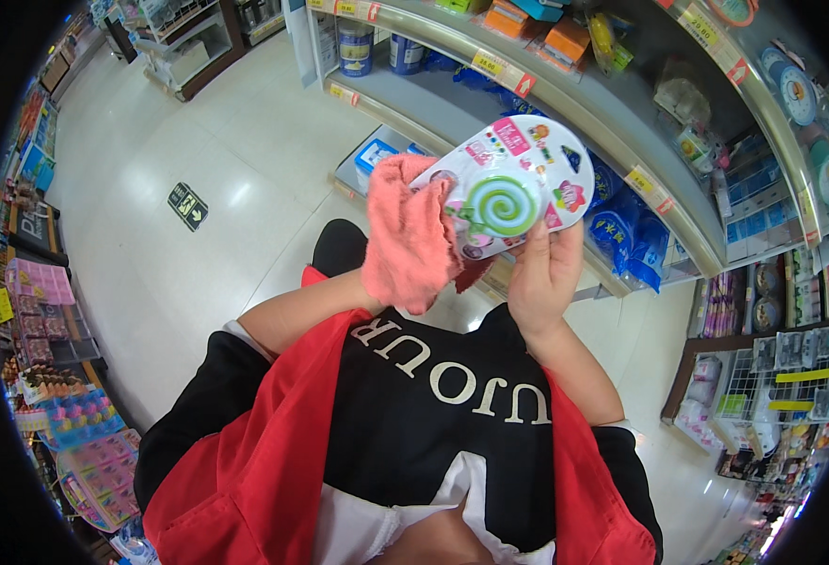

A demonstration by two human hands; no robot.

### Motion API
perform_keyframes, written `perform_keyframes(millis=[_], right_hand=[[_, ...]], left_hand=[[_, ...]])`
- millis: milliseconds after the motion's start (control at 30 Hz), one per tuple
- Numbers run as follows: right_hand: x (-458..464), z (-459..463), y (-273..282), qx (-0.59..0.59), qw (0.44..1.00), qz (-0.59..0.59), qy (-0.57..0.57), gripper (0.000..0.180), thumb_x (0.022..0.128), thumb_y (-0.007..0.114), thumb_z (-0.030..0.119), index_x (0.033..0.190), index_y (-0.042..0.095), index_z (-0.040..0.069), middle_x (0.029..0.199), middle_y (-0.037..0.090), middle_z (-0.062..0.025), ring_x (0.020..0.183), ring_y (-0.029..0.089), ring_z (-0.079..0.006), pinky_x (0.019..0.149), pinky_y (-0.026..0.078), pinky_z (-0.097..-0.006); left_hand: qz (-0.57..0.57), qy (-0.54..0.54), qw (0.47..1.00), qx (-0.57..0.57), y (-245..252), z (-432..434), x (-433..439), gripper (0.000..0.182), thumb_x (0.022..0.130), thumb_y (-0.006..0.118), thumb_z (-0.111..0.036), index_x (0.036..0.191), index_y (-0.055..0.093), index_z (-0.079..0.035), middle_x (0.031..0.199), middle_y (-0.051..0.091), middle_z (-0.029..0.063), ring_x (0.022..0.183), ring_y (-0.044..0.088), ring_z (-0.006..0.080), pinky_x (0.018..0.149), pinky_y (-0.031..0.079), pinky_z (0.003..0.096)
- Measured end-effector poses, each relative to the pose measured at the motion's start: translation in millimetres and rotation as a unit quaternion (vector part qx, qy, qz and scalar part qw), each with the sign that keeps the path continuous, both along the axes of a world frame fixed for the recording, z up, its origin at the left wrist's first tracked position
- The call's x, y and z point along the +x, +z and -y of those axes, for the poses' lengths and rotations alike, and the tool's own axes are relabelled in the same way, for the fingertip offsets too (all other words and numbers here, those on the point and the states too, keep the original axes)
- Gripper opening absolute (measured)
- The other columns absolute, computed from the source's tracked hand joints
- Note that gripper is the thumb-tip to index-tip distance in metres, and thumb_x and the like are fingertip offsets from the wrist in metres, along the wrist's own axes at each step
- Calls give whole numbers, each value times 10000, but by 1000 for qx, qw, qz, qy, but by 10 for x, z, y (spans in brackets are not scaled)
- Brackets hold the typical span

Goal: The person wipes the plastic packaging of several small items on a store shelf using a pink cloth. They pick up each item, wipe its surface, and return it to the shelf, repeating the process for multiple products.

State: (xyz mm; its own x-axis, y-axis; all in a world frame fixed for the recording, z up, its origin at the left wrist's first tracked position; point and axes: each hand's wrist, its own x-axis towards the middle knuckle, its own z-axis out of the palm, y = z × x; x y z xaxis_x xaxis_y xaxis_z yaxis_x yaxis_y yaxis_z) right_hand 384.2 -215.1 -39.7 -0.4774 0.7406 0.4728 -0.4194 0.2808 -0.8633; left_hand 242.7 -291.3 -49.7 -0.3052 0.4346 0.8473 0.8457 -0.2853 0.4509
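Observation:
A white blister card with a rounded end (481, 152) is held up before me, tilted, its printed face towards me. On it is a green and pale-blue lollipop-shaped swirl (505, 205). My right hand (545, 279) grips the card's lower right edge, thumb on the front. A coral-pink cloth (407, 233) drapes over my left hand, whose fingers are hidden inside it. The cloth lies against the left end of the card and covers part of its print.
Shelving with price tags (488, 63) curves around the front and right. Blue bags (622, 226) and blue canisters (355, 48) stand on lower shelves; orange boxes (566, 41) sit higher. The tiled floor carries an exit sign (188, 206). Pink merchandise (40, 282) lines the left, a wire rack (753, 381) the right.

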Motion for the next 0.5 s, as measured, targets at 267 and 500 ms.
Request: perform_keyframes(millis=[267, 500], right_hand=[[105, -800, 312, -134, 979, 134, -70, 115, 958, 535, 121, 983, 584, 21, 849, 591, -21, 659, 509, -57, 546, 391, -208], [-581, -2503, 1018, -231, 934, -201, -185, 206, 982, 380, 43, 1156, 458, -34, 1058, 566, -137, 908, 591, -248, 797, 537, -336]], left_hand=[[321, -226, 910, -137, -540, 101, -439, 481, 771, 648, -188, 1147, 480, 62, 1130, 527, 178, 970, 530, 316, 856, 432, 412], [633, -456, 615, -111, -669, 236, -543, 488, 832, 622, -321, 1191, 503, -13, 1086, 568, 118, 908, 576, 230, 689, 496, 370]])
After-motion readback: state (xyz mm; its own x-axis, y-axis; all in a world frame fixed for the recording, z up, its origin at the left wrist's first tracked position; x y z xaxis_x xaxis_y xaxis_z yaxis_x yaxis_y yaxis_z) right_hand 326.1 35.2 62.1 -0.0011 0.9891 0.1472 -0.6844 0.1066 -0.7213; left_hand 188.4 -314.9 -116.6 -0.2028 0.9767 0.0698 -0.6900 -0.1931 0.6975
